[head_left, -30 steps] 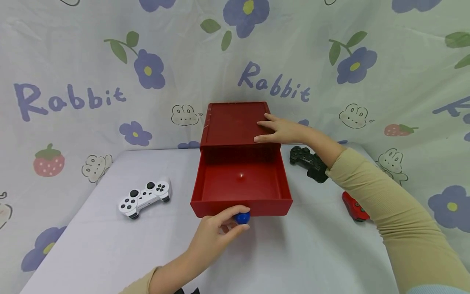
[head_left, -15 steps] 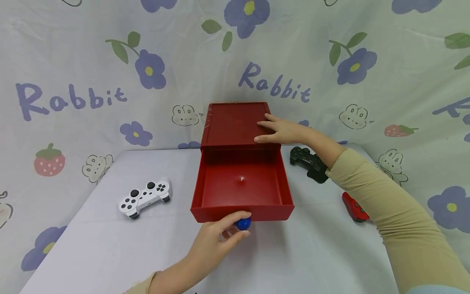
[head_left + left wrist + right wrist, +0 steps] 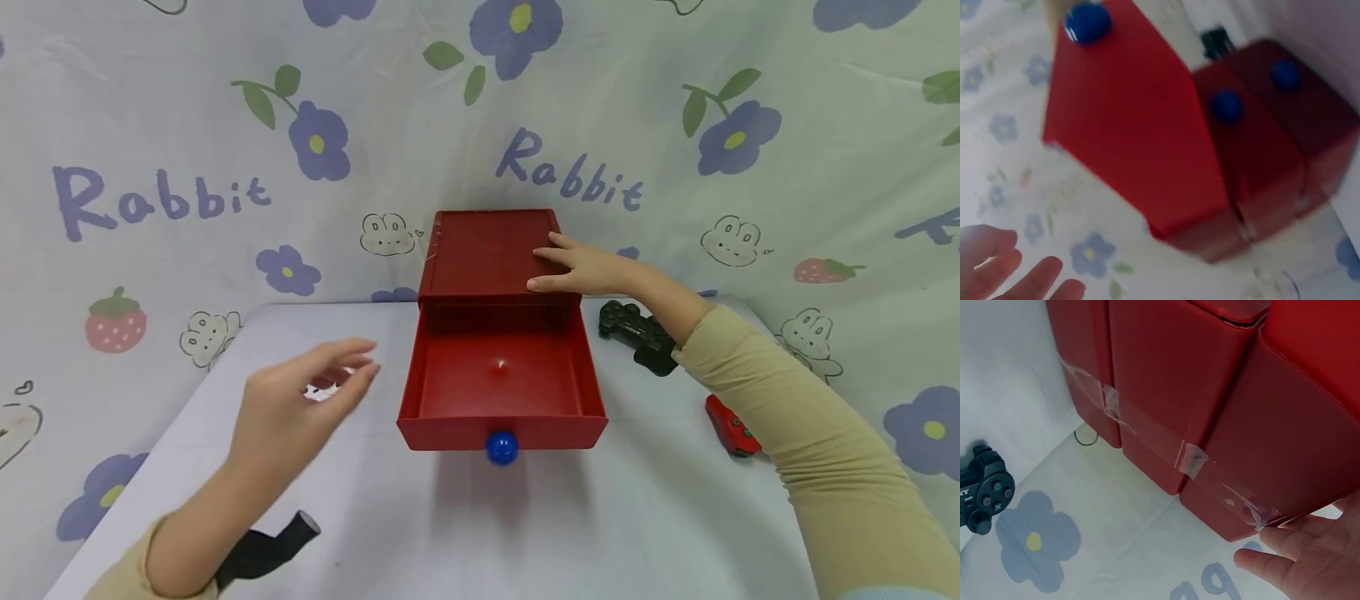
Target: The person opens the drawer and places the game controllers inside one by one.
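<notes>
Smooth plastic drawer, glossy knob, shiny tape, matt cloth backdrop

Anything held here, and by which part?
Nothing: the left hand is apart from the blue knob; the right hand rests on top of the red drawer unit.

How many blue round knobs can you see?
3. The top knob is on the pulled-out drawer, the middle knob on the drawer beneath, and the bottom knob on the lowest drawer.

There's room to reach down into the drawer from above. Its knob juts out in front, and the right sleeve crosses the right edge of the table.
</notes>
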Motion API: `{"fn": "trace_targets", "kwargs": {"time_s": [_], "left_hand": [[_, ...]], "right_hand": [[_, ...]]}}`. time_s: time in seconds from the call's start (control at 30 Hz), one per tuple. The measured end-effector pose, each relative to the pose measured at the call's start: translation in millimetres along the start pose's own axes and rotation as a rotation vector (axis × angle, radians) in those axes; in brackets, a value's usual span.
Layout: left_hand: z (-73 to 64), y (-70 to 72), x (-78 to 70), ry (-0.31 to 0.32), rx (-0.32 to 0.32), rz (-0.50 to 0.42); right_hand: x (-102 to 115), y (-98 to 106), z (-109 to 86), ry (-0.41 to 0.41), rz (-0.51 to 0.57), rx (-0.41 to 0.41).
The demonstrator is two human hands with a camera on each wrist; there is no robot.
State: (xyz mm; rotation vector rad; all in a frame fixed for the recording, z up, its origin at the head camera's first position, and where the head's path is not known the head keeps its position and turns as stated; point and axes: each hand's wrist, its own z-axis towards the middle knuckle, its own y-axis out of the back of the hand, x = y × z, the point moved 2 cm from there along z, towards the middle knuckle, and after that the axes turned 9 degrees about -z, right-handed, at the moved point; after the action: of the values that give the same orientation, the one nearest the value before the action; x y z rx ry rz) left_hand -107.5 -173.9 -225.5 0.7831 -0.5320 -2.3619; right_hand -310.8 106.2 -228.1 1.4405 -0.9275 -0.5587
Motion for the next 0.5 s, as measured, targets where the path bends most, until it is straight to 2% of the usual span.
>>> {"fn": "trace_targets", "kwargs": {"time_s": [0.1,0.2,0.33,0.5], "left_hand": [[11.5,11.3,23.4,0.053,0.008,0.151],[17.1,17.1,47.1,0.143,0.040,0.220],[18.2,18.8,76.2,0.271,0.137,0.287],[11.9,16.4,115.3,0.414,0.299,0.353]], "right_hand": [[-0.5,0.0,-0.5,-0.002,-0.004,-0.006],[0.5,0.1,-0.7,-0.001,-0.013,-0.008],[0.6,-0.7,-0.5,0.000,-0.019,-0.010],[-1.1,-1.3,-0.3,-0.003,-0.010,-0.010]]}}
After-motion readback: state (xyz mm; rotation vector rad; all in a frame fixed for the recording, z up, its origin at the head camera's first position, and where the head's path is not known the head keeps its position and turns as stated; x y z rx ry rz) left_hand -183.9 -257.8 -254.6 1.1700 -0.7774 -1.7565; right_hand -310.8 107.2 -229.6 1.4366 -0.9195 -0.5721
